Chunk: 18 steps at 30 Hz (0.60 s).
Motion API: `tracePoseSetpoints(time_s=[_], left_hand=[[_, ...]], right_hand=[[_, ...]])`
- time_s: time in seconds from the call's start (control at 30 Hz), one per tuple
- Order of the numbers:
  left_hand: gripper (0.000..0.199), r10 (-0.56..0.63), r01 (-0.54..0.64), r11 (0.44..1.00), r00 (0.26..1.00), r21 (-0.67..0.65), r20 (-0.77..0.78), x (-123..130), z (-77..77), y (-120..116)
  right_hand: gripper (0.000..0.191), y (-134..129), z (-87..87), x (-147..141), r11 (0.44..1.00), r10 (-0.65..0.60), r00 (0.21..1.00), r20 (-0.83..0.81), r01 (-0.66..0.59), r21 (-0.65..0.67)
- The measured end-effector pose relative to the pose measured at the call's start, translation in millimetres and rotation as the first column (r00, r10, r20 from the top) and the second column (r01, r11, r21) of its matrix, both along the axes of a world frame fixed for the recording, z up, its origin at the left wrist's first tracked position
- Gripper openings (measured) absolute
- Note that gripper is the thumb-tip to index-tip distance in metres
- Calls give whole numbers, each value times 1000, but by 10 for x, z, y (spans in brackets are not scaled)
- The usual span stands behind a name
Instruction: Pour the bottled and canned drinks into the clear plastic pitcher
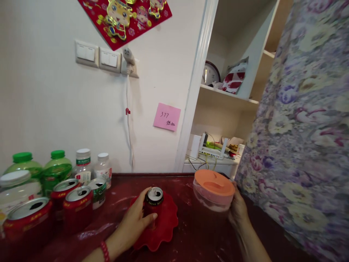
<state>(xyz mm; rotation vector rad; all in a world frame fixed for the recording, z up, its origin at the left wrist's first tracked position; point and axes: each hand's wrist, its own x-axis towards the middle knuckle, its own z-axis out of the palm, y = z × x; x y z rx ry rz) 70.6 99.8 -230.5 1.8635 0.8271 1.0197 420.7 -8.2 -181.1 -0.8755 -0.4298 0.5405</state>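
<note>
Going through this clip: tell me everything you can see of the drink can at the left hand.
The drink can has a shiny, metal-looking silver top with a dark drinking hole, so it is open, and a pull tab at the back. A black band with yellowish marks rings it below the rim; the body looks dark red. It is roughly upright, over the red scalloped mat in this view; its base cannot be made out. The left hand is around its left side, thumb in front.

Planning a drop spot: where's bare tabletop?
Two bare table patches: between the green can and left hand; between the red plate and orange-lidded tub. Crowded: the left end, packed with cans and bottles.
</note>
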Motion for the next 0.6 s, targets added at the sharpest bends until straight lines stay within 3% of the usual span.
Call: tracePoseSetpoints(time_s=[0.23, 0.5, 0.6], left_hand=[[83, 22, -21, 1000, 1000, -21, 20, 14, 30, -53], [79, 30, -30, 999, 999, -28, 24, -1, 265, -191], [78, 25, -24, 999, 999, -35, 22, -2, 288, -205]], right_hand=[[65, -8, 41, -133, 996, -31, 999, -14, 30, -81], [75, -53, 206, -351, 994, -74, 991, 111, 83, -75], [68, -99, 264, -397, 995, -73, 974, 213, 87, -54]])
